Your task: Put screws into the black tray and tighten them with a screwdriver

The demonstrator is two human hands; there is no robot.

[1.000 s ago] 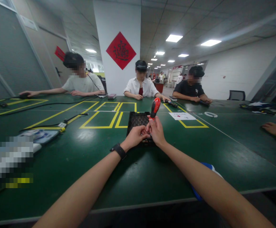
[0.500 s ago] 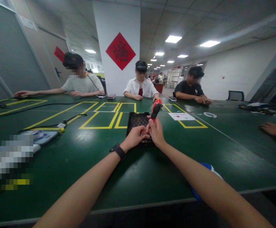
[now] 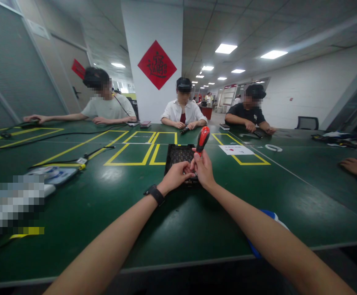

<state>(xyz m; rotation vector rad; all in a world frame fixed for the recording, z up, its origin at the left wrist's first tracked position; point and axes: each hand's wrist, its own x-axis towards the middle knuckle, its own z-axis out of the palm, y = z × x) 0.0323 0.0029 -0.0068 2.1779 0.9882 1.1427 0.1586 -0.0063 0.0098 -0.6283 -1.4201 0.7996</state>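
Note:
A screwdriver point(image 3: 203, 139) with a red and black handle stands tilted, handle up, in my right hand point(image 3: 204, 169). The fingers of that hand are closed around its lower part; its tip is hidden. Close beside it, my left hand point(image 3: 176, 176) is pinched near the screwdriver's lower end, and what lies between those fingers is too small to make out. Both hands are over the near part of a black plastic tray point(image 3: 182, 149) with a patterned floor, which rests on the green table point(image 3: 178, 229). A dark band circles my left wrist.
Yellow tape outlines point(image 3: 126, 164) mark the table. A white paper sheet point(image 3: 236, 150) and a white ring point(image 3: 273, 148) lie right of the tray. Cables and a flat device point(image 3: 55, 174) are at left. A blue and white item point(image 3: 270, 215) sits under my right forearm. Three people sit opposite.
The screwdriver's handle has tipped slightly back and forth in my right hand; my left hand has kept its place. Across the table, the middle person's hand has drawn inward to a small dark object.

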